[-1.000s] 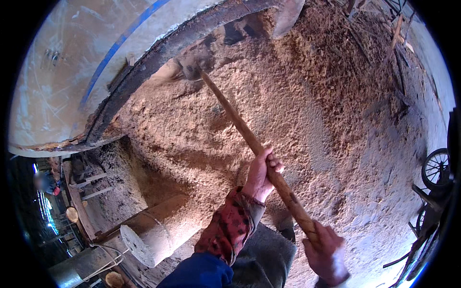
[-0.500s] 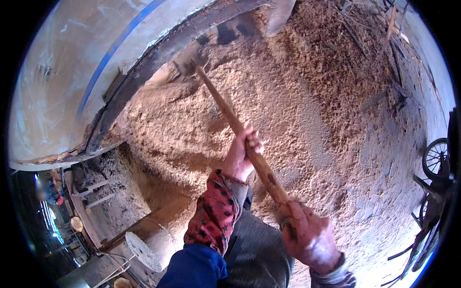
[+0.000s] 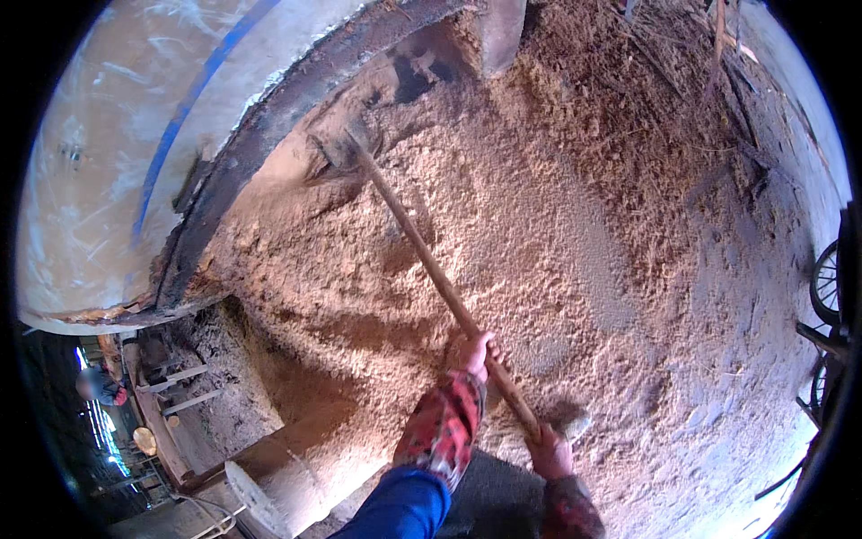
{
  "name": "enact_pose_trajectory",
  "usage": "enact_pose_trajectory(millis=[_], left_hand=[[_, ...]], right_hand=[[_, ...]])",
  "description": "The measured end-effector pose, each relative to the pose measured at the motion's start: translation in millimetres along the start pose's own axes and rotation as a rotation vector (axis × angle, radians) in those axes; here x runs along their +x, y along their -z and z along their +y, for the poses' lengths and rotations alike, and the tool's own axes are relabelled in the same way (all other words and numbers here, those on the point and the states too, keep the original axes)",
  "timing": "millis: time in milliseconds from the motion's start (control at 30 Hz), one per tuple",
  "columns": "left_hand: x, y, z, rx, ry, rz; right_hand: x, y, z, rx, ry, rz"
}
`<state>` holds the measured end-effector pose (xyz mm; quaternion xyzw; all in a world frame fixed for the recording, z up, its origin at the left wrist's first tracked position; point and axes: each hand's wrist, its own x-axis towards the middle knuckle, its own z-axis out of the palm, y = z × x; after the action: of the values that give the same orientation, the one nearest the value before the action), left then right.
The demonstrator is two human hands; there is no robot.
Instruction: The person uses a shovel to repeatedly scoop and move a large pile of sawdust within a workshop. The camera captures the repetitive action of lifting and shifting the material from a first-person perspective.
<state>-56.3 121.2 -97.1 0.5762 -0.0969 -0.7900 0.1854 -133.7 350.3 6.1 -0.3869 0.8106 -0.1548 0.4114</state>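
A long-handled hoe [image 3: 417, 242] slants from the lower middle of the head view up to the left. Its dusty blade [image 3: 334, 151], blurred in part, rests in the sawdust [image 3: 503, 216] by the curved wall's lower edge. My left hand [image 3: 479, 352], in a red patterned cuff and blue sleeve, is wrapped round the lower half of the wooden handle. Nearer the handle's end, my right hand [image 3: 550, 452] is closed on it too. Sawdust lies all around the handle and under both hands.
A big pale curved wall [image 3: 108, 162] with a blue stripe overhangs the left. Below it lie a thick pipe with a round flange [image 3: 256, 499] and wooden bars [image 3: 186, 373]. Sticks [image 3: 736, 90] lean at the far right; a spoked wheel [image 3: 824, 283] stands rightward. Another person [image 3: 108, 388] is at far left.
Both hands have shifted lower with the hoe's handle and look smaller and farther below me. The blade has moved slightly down and left. The whole view has shifted a little too.
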Motion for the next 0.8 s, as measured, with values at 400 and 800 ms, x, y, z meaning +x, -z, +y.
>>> enact_pose_trajectory(millis=[400,800], left_hand=[[-159,-34,131,-0.452,0.137,-0.250],[-178,-36,256,-0.280,0.197,-0.480]], right_hand=[[-80,159,-184,0.604,0.252,-0.193],[-45,193,-315,0.403,0.547,-0.073]])
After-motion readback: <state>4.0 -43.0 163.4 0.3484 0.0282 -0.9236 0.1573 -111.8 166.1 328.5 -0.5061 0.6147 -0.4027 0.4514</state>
